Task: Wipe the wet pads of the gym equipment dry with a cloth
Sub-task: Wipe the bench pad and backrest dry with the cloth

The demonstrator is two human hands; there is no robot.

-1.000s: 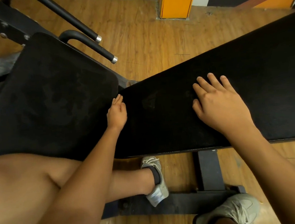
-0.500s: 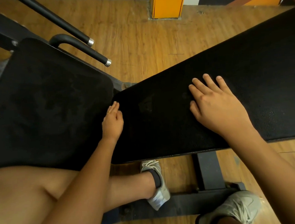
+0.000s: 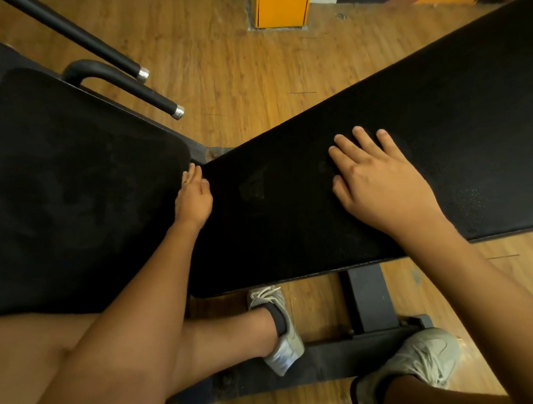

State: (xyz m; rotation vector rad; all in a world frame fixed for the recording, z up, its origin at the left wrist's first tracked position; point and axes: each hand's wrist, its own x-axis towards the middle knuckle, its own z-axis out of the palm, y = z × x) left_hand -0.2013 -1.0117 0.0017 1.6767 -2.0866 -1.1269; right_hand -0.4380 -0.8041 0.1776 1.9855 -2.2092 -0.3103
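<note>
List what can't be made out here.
Head view only:
1. Any cloth: none shows, and the right hand covers the long pad under its palm.
2. Far end of the long pad: cut off by the frame's right edge.
3. Wetness of the seat pad: surface too dark to tell.

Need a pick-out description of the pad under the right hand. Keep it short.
Over the wooden floor, two black pads nearly meet at a corner near the picture's centre. The long pad runs from there up to the right edge, with the right hand flat on it. Unlike the broad, round-cornered seat pad at left, it is a widening strip.
</note>
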